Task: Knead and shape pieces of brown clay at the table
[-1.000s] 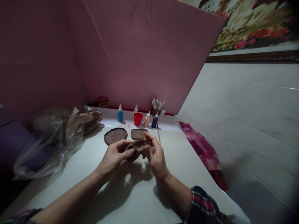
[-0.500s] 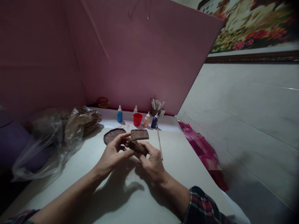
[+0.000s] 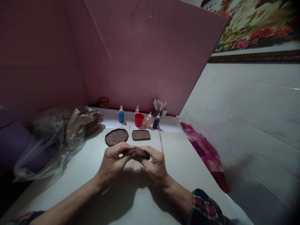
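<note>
A lump of brown clay [image 3: 137, 152] is held above the white table between my two hands. My left hand [image 3: 114, 157] grips its left end, thumb below and fingers over the top. At the other end, my right hand [image 3: 154, 161] is closed on it in the same way, so parts of the clay are hidden by fingers. Just beyond the hands lie a rounded, dark-rimmed clay slab [image 3: 116, 137] with speckles and a small rectangular clay slab [image 3: 141, 135]. A thin stick [image 3: 161, 139] lies right of them.
Behind stand a blue bottle [image 3: 121, 115], a red cup [image 3: 139, 120], a peach bottle [image 3: 148, 121], a dark blue bottle [image 3: 156, 122] and a holder of tools [image 3: 158, 107]. A plastic bag [image 3: 77, 125] with brown material sits left. Magenta film [image 3: 202, 147] hangs along the right edge.
My left hand has closed onto the clay's left end, where its fingers were more spread. The hands and clay have come slightly lower, uncovering the rounded slab.
</note>
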A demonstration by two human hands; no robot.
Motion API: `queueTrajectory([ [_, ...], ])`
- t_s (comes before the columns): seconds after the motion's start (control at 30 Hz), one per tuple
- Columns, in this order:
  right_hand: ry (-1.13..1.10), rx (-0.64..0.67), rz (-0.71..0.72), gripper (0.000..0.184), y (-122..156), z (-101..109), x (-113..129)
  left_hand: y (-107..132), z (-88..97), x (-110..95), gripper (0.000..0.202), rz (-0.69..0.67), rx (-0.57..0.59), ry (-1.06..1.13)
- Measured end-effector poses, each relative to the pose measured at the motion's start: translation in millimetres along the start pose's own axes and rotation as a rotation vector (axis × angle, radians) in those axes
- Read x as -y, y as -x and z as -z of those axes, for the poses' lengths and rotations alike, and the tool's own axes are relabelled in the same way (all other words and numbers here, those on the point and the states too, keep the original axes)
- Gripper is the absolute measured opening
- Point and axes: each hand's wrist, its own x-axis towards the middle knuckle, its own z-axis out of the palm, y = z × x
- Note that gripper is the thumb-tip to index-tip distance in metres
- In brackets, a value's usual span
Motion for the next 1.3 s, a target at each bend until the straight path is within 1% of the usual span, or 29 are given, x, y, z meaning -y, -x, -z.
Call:
queueTrajectory([
  [0.1, 0.038, 0.003, 0.021, 0.024, -1.0, 0.5, -0.1, -0.9, -0.9, -0.4, 0.011, 0.008, -0.016, 0.024],
  [0.2, 0.076, -0.007, -0.002, 0.029, -3.0, 1.8, 1.2, -3.2, -0.6, -0.3, 0.014, 0.101, -0.039, 0.055],
  [0.23, 0.076, -0.017, -0.012, 0.032, -3.5, 2.4, 2.2, -4.1, 0.0, 0.0, 0.018, 0.139, -0.037, 0.069],
  [0.3, 0.083, -0.044, -0.016, 0.034, -4.1, 3.8, 4.4, -5.9, 1.9, 1.2, 0.033, 0.207, -0.011, 0.110],
  [0.37, 0.117, -0.056, 0.008, 0.029, -4.0, 5.3, 6.4, -7.3, 4.0, 2.2, 0.048, 0.261, 0.034, 0.163],
  [0.4, 0.135, -0.056, 0.024, 0.026, -3.8, 6.0, 7.1, -7.7, 4.9, 2.4, 0.053, 0.283, 0.056, 0.188],
  [0.47, 0.151, -0.053, 0.045, 0.024, -3.3, 6.9, 7.8, -8.1, 6.3, 1.6, 0.055, 0.310, 0.092, 0.223],
  [0.57, 0.131, -0.058, 0.033, 0.026, -3.0, 7.3, 7.1, -7.5, 7.3, -1.3, 0.053, 0.289, 0.133, 0.199],
  [0.67, 0.099, -0.059, -0.004, 0.031, -3.4, 7.5, 6.0, -6.9, 7.2, -3.3, 0.040, 0.255, 0.143, 0.119],
  [0.73, 0.051, -0.044, -0.028, 0.036, -4.1, 7.8, 5.8, -7.0, 6.6, -3.4, 0.032, 0.283, 0.134, 0.128],
  [0.83, -0.015, -0.016, -0.061, 0.039, -5.6, 8.4, 6.0, -7.6, 4.8, -3.5, 0.026, 0.349, 0.110, 0.203],
  [0.93, -0.035, -0.020, -0.087, 0.033, -6.4, 7.9, 4.7, -7.3, 2.9, -4.9, 0.021, 0.371, 0.081, 0.249],
  [1.1, -0.105, -0.055, -0.113, 0.019, -3.6, 4.2, 1.9, -3.1, 1.7, -6.8, 0.015, 0.388, 0.071, 0.283],
  [1.2, -0.169, -0.078, -0.136, 0.015, -1.9, 2.4, 2.4, -0.7, 0.9, -6.1, 0.013, 0.417, 0.052, 0.311],
  [1.3, -0.166, -0.109, -0.121, 0.014, -2.0, 1.8, 2.4, -0.4, -1.2, -5.6, 0.015, 0.417, 0.029, 0.322],
])
